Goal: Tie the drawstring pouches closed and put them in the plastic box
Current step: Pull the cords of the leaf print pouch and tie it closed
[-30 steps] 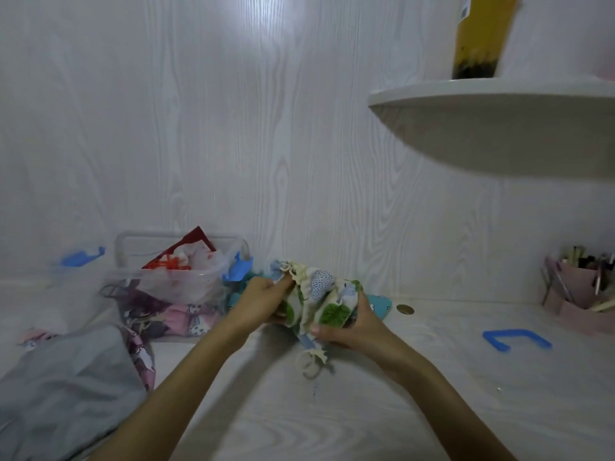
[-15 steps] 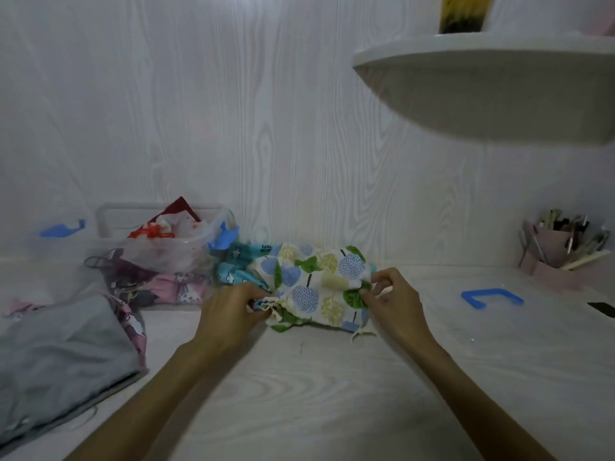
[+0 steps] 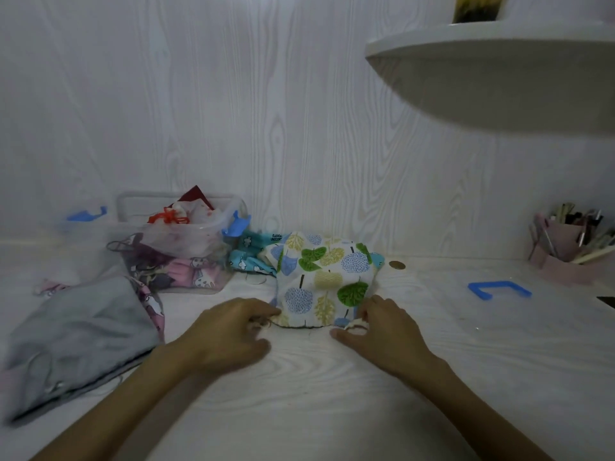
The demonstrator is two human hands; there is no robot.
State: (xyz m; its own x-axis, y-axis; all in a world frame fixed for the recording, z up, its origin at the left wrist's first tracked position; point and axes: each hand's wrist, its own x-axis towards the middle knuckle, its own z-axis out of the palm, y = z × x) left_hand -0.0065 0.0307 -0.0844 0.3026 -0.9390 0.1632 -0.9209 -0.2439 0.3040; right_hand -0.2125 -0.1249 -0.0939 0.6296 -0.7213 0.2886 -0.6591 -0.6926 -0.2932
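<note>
Tree-print pouch (image 3: 321, 277) flat on bench (image 3: 332, 394), dead centre, mouth edge toward 6 o'clock. Left hand (image 3: 229, 331) at pouch's 7 o'clock corner, fingers curled, grip pinching something pale there, probably cord end; blurred, not certain. Right hand (image 3: 382, 327) at 5 o'clock corner, grip pinching a whitish cord loop (image 3: 354, 324). Mouth not yet gathered, by the look of it.

Risks, judged:
- uneven pull on one cord only: pouch skids sideways instead of cinching, since nothing pins the body.
- cord slipping from fingertip pinch: thin, short ends, small hold.
- fabric bunching in channel: mouth jams half closed, knot sits loose.
- pouch dragged back toward 6 o'clock off its spot; harmless, but costs a regrasp.

Plastic box (image 3: 186, 241) at 10 o'clock from pouch, already heaped, red-tied pouch (image 3: 169, 216) riding above rim. Adding another likely crowds it; could topple out or snag blue latch (image 3: 238, 224).

Room: bare bench from 3 to 6 o'clock, wide. Blue clip (image 3: 497, 287) at 3 o'clock, well apart. Coin (image 3: 397, 265) just beside pouch at 1 o'clock, could get swept. Teal cloth (image 3: 253, 254) touching pouch at 11 o'clock, between pouch and box, in the carry path. Grey cloth (image 3: 76, 334) at 8 o'clock, near left forearm. Shelf (image 3: 499, 78) overhead at 2 o'clock, clear of a low lift. Pen holder (image 3: 565, 251) far at 3 o'clock.
</note>
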